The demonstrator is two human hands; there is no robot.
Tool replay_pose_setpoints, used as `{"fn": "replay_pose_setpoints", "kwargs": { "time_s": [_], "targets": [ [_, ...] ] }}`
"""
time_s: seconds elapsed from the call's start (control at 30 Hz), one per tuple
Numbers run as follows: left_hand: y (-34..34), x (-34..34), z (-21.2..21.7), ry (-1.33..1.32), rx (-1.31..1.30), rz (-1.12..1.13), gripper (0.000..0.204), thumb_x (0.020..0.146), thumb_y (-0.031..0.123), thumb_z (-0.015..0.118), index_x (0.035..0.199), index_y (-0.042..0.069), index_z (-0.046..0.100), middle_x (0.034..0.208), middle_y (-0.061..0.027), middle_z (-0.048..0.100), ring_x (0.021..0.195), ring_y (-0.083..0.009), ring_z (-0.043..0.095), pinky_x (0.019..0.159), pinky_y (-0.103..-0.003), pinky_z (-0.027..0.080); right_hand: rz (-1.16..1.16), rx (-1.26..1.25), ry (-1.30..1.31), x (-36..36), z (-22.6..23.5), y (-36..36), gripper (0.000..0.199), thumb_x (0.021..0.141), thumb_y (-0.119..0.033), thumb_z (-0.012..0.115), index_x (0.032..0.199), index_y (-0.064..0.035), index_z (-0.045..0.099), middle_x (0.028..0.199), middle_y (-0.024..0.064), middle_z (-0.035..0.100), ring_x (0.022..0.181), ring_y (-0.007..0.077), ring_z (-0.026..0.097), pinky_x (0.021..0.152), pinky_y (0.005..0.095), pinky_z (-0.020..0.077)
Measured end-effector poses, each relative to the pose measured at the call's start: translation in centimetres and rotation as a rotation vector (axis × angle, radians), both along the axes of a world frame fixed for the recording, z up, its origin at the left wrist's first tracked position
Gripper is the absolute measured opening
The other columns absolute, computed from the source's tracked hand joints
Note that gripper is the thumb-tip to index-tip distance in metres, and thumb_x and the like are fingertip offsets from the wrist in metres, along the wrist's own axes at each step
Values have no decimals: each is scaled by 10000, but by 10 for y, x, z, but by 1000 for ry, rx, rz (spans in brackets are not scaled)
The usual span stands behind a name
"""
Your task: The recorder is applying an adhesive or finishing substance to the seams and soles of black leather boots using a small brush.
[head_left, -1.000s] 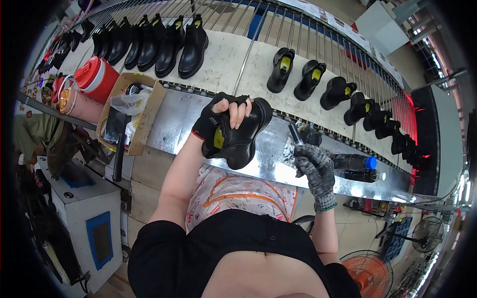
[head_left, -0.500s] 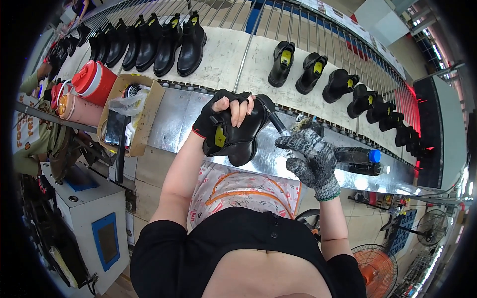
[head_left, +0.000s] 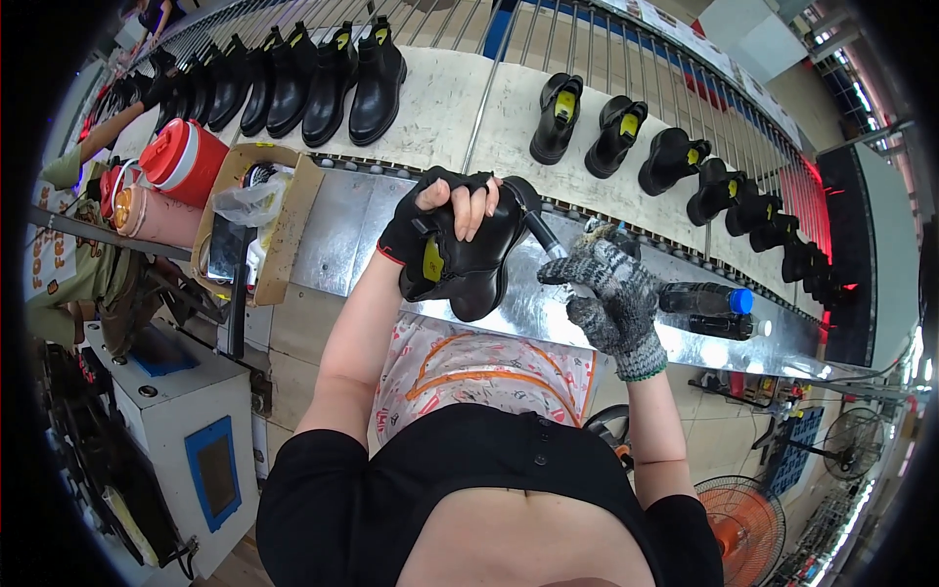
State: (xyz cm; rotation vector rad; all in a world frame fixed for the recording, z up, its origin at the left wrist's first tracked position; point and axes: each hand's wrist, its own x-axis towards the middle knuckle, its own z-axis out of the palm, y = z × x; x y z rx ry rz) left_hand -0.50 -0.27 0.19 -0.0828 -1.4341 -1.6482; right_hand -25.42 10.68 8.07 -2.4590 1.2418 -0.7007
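Observation:
My left hand, in a black fingerless glove, is closed around the upper of a black ankle boot. The boot is tipped on its side above the metal bench, its yellow insole showing at the opening. In a grey knitted glove, my right hand grips a slim dark pen-like tool with a grey end. The tool's far tip lies against the boot's sole edge near the toe. Its exact kind cannot be made out.
Black boots line the pale conveyor beyond the metal bench. Left are a cardboard box and a red jug; right are dark bottles and an orange fan. Another person's arm reaches in at far left.
My right hand and the tool have shifted slightly along the boot's sole edge. Boots on the right of the conveyor have moved slightly right. The other person's arm now reaches toward the far-left boots.

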Motion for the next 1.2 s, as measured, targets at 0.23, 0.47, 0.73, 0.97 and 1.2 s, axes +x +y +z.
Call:
{"fn": "replay_pose_setpoints", "kwargs": {
  "time_s": [0.23,0.47,0.73,0.97,1.2],
  "targets": [
    [-1,16,-11,139,278,132,634,946,517,386,498,78,479,549,-65,480,799,-203,426,970,-320,286,51,-53,-112,16,-45,-12,350,657,-263,682,1005,-225,680,821,22,552,796,211,575,651,356,464],
    [-10,33,-27,235,384,215,642,950,547,347,494,106,446,558,-38,455,831,-189,431,1002,-317,281,38,-129,-218,37,-91,-16,326,694,-275,606,1008,-247,689,861,12,582,789,210,569,640,351,455],
    [-24,52,-46,316,406,239,648,966,533,310,521,102,502,576,-35,493,840,-193,456,1014,-336,288,68,-49,-318,46,-113,-13,237,800,-247,542,968,-226,708,888,11,627,780,219,583,651,352,467],
    [-34,59,-58,343,358,236,654,983,515,261,569,86,529,610,-54,504,860,-211,455,1001,-357,295,142,206,-499,33,-114,-11,213,849,-232,550,918,-100,701,857,71,671,768,272,615,701,362,489],
    [-43,67,-71,330,423,266,684,989,503,229,597,51,561,630,-86,530,847,-227,463,953,-350,317,93,671,-656,12,-111,4,281,910,-273,530,957,-41,681,925,109,683,876,232,647,794,320,501]
  ]
}}
